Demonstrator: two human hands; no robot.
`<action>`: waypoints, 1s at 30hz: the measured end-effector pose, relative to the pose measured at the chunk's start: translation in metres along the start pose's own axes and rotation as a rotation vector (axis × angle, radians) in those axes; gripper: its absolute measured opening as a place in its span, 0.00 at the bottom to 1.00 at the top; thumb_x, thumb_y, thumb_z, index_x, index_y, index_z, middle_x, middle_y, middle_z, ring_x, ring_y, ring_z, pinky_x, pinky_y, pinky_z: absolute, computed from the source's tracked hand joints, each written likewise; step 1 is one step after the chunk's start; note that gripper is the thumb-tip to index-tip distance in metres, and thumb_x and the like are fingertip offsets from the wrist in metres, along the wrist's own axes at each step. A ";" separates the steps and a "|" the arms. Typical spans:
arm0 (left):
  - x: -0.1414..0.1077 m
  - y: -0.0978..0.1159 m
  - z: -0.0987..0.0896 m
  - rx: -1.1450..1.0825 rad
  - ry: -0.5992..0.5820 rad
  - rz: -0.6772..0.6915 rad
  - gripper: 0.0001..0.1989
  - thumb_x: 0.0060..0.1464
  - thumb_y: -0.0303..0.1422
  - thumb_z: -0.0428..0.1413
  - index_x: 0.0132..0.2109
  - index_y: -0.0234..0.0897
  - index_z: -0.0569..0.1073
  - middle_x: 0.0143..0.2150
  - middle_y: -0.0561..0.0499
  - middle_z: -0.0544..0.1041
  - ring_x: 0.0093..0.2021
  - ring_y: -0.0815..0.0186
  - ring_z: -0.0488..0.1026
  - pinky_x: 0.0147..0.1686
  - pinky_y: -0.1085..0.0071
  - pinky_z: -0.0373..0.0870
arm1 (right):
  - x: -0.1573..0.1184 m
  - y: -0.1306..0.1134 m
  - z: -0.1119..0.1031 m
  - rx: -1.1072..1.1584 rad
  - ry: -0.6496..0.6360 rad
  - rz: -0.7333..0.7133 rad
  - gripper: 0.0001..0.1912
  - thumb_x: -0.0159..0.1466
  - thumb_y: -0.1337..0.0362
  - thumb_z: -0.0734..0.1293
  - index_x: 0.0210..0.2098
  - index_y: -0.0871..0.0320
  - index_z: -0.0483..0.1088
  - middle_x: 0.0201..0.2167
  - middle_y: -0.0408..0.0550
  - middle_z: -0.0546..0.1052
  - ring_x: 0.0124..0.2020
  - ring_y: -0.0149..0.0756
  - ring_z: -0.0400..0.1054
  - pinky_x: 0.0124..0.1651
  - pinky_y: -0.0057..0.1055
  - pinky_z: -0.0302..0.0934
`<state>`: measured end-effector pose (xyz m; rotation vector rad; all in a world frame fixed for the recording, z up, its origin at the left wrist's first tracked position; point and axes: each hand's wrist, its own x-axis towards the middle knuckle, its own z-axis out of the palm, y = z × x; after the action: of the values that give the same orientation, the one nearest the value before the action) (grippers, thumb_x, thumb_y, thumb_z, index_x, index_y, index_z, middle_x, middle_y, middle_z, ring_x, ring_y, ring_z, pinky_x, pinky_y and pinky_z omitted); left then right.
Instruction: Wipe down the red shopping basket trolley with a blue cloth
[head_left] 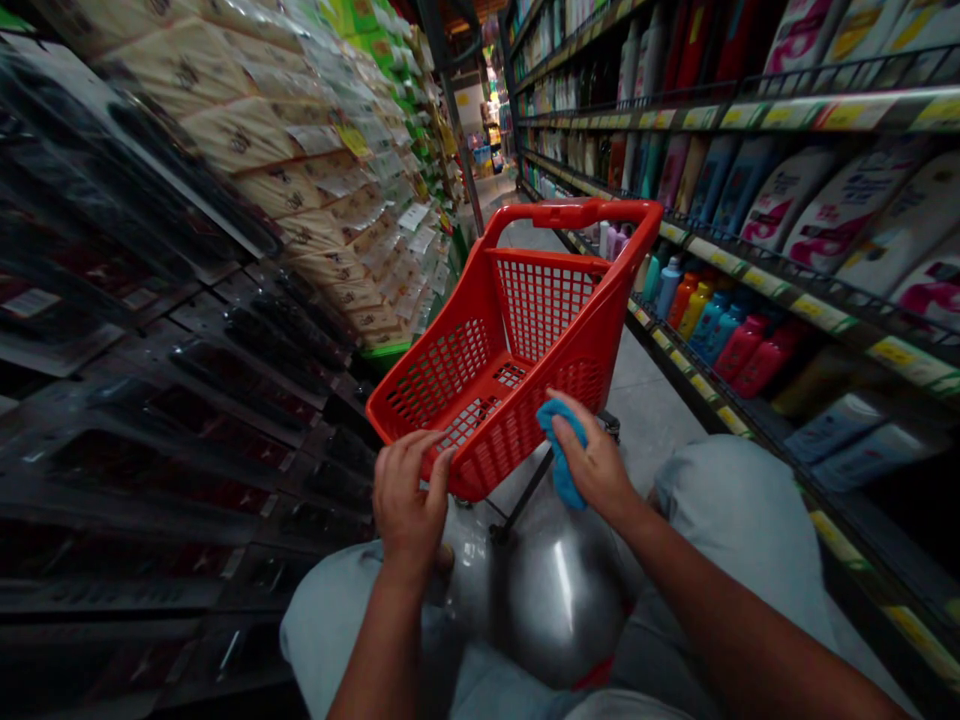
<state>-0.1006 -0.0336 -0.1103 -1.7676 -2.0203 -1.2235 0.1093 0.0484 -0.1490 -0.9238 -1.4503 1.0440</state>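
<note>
A red cart [517, 420] stands in a shop aisle, at the centre of the frame; at lower centre, the left hand [409, 490] is at its near rim, fingers loosely bent and thumb apart, though whether it grips the rim I cannot tell; right of it, the right hand [598, 462] is closed on a bunched blue cloth [568, 475], against or just beside the cart's side; bottles [739, 350] line the right of the frame; cream packs [300, 230] are stacked at upper left; denim knees [739, 530] show below
</note>
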 end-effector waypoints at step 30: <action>0.025 -0.046 0.012 0.236 -0.343 0.336 0.24 0.69 0.37 0.41 0.23 0.39 0.65 0.21 0.52 0.69 0.24 0.67 0.66 0.34 0.68 0.62 | 0.040 0.048 0.048 -0.569 0.249 -0.673 0.24 0.70 0.66 0.64 0.64 0.45 0.68 0.55 0.50 0.73 0.50 0.43 0.66 0.58 0.42 0.68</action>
<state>-0.1440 -0.0050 -0.1231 -2.1899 -1.8251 -0.5919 0.0563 0.0956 -0.1839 -0.8146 -1.6956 0.0127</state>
